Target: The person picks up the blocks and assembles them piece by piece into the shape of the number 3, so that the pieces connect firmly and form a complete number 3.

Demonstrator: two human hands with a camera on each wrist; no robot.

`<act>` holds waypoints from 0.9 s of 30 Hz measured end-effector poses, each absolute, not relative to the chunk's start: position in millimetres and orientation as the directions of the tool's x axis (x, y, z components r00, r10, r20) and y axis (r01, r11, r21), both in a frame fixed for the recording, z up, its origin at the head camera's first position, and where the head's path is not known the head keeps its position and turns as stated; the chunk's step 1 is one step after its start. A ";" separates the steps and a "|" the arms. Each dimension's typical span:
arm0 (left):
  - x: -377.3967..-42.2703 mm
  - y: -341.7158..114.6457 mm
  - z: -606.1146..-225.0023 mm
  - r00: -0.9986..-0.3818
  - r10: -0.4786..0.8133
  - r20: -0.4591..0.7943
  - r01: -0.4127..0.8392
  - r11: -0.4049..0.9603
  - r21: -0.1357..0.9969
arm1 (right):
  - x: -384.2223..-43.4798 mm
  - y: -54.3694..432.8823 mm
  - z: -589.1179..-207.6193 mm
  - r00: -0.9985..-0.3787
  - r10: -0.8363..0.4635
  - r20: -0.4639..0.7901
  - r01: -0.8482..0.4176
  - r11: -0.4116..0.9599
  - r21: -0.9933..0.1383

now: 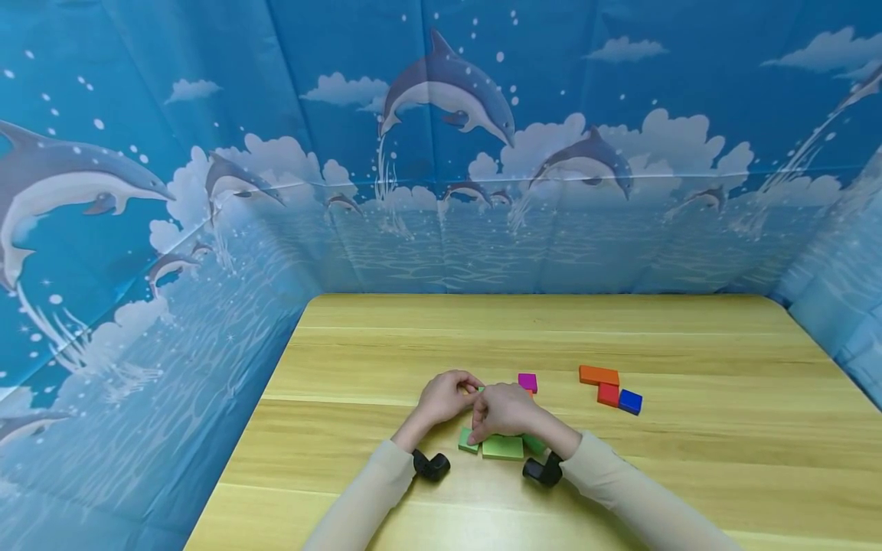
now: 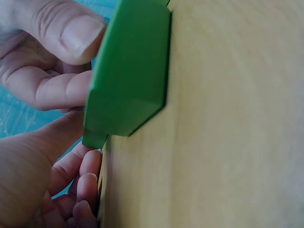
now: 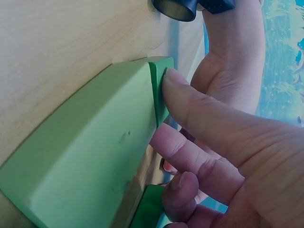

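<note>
At the front of a group of blocks, my right hand (image 1: 503,409) pinches a small light green block (image 1: 465,441) by its edge. In the right wrist view its thumb (image 3: 183,88) lies against the darker side of a green block (image 3: 163,90), with the index fingertip around the other edge. A longer light green block (image 1: 503,448) lies directly to the right, partly under the right hand. Farther back, my left hand (image 1: 444,396) has thumb and index fingertip close around a green block, mostly hidden. The left wrist view shows the left hand (image 2: 23,175) low, behind a large-looking green block (image 2: 130,66).
A purple block (image 1: 527,383) lies just behind the right hand. To the right, an orange block (image 1: 598,375), a red block (image 1: 609,395) and a blue block (image 1: 630,402) sit close together. Wooden tabletop (image 1: 386,337) surrounds them, backed by a dolphin-print curtain (image 1: 441,237).
</note>
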State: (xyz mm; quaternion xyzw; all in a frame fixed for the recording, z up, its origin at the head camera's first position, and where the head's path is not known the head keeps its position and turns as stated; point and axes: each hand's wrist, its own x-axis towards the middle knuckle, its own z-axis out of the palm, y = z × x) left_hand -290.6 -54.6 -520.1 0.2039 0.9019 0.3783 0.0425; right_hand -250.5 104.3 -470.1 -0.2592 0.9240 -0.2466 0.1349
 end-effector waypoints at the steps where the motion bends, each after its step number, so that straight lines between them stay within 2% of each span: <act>1: -290.5 -54.5 -520.1 -0.913 0.399 0.077 0.335 0.630 0.701 | -250.4 104.5 -470.3 -0.828 -0.547 -0.119 -0.415 0.743 -0.525; 10: -289.8 -53.5 -519.9 -0.913 0.401 0.069 0.328 0.625 0.708 | -250.0 106.3 -473.2 -0.820 -0.561 -0.115 -0.431 0.737 -0.521; 22: -287.9 -53.1 -518.7 -0.912 0.402 0.080 0.337 0.623 0.705 | -254.3 116.7 -468.5 -0.820 -0.565 -0.092 -0.412 0.694 -0.591; 27: -288.3 -53.5 -519.7 -0.912 0.402 0.079 0.338 0.631 0.698 | -251.1 110.6 -471.4 -0.800 -0.596 -0.073 -0.461 0.687 -0.562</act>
